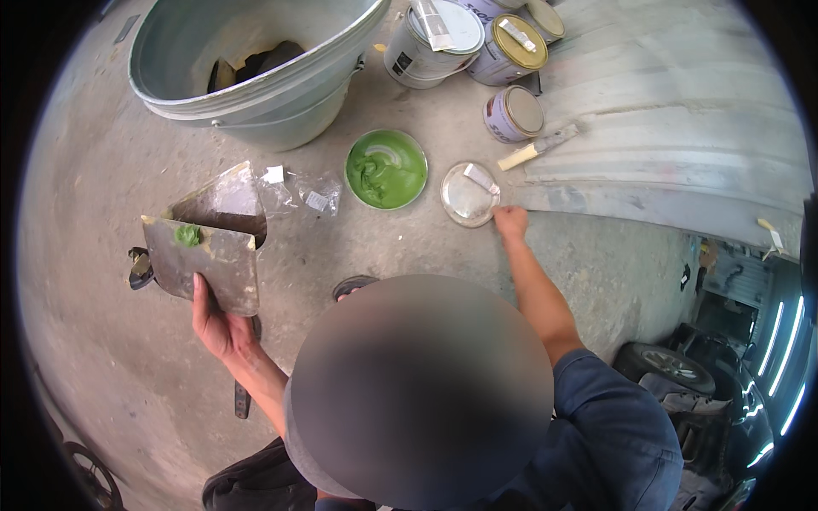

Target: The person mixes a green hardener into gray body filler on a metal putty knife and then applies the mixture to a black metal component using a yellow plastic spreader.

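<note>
My left hand (220, 330) grips the lower edge of a flat, worn grey-brown mixing board (209, 266), thumb on its face and fingers mostly hidden behind. A small dab of green putty (187, 235) sits near the board's upper edge. To the right, my right hand (511, 222) has its fingers closed at the rim of a round silver lid (464, 207) on the floor. On that lid lies a small white tube (482, 178). Between my hands, farther away, stands an uncovered round tin (426, 180) of green putty (394, 176).
A large grey bucket (264, 115) with dark scraps stands at the far left. Several cans, including a small lilac can (514, 114), stand beyond the lid, near a scraper (537, 148). Clear plastic wrappers (298, 194) lie by the board. A ribbed metal panel (673, 128) covers the right.
</note>
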`<state>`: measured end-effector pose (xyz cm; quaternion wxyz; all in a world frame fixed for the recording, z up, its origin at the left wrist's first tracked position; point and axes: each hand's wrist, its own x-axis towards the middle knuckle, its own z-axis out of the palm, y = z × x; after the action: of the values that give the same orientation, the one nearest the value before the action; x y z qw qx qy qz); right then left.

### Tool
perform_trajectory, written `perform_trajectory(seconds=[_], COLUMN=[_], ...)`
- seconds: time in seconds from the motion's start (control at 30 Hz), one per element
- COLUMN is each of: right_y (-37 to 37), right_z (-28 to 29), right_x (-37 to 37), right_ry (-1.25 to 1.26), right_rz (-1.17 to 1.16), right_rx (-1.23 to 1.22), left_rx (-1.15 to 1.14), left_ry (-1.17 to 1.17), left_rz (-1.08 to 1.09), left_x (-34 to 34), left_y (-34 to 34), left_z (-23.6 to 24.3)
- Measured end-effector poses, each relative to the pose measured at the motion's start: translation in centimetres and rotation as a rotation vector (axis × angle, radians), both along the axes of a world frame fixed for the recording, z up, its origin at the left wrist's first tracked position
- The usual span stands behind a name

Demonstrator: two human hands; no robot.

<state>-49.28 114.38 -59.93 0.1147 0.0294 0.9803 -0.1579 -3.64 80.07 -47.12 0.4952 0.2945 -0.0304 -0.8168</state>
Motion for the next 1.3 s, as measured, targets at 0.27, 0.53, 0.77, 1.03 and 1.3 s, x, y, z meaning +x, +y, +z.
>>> perform_trajectory(seconds=[0.27,0.53,0.77,1.03,1.3], right_y=[-3.2,-12.8,-17.0,-18.5,-22.1], right_z=[4.7,9.1,5.3,7.8,12.1], right_x=[-0.4,2.9,4.7,6.0,9.2], right_ry=[-0.036,-0.146,-0.222,-0.029,0.243], right_rz=[0.130,0.367,0.420,0.702,1.262], right_rx=[-0.371,-0.532,-0.418,0.015,0.040], left_rx=[-0.012,0.011,-0.011,-0.003,0.002], left_ry=[0.035,-0.017,0.047,0.035,0.016], left_rz=[0.011,0.052,0.043,0.073,0.080], left_x=[0.2,-0.3,0.1,0.4,-0.2], left_y=[0.0,0.0,0.1,0.0,-0.3], left_z=[0.0,-0.2,0.4,-0.4,-0.9])
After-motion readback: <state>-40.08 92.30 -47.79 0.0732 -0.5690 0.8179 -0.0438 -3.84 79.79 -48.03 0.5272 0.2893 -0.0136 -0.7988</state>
